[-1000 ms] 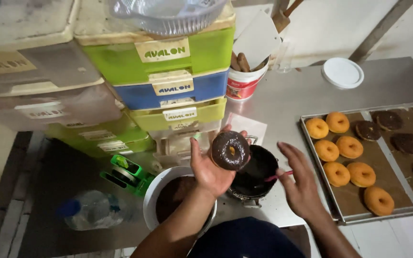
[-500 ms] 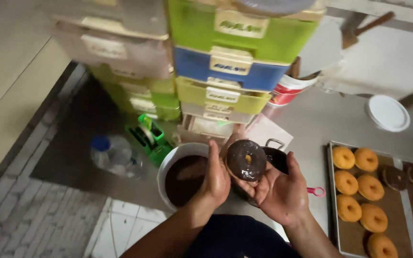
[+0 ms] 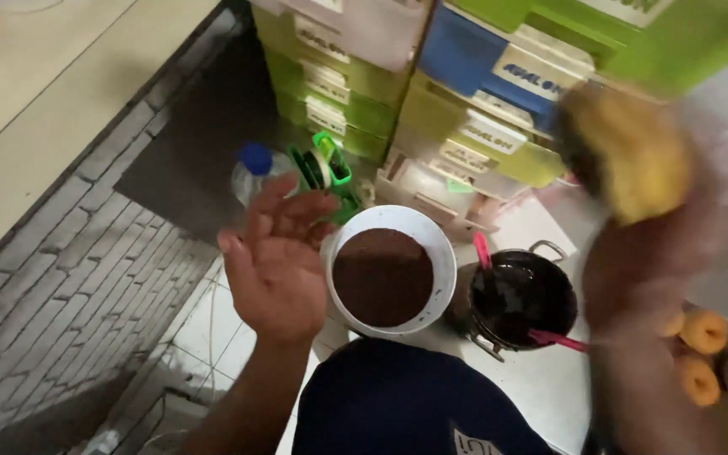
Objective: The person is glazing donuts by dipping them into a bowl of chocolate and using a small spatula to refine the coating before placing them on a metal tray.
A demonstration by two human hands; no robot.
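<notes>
Overhead, blurred doughnut (image 3: 629,152) in right hand (image 3: 659,253), plain side up.

A pale counter (image 3: 541,388) is carrying a white bowl (image 3: 393,278) of brown powder, a dark pot (image 3: 522,302) of chocolate glaze just beside it, stacked green and blue plastic drawers (image 3: 431,93) behind, and plain doughnuts (image 3: 701,354) at right.

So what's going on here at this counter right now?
A person stands at a counter and holds a doughnut up in the right hand, blurred by motion, its plain yellow side toward the camera. The left hand is open and empty, palm up, beside a white bowl of brown crumbs. Next to that bowl sits a small black pot of dark glaze. A few more plain doughnuts lie at the right edge.
</notes>
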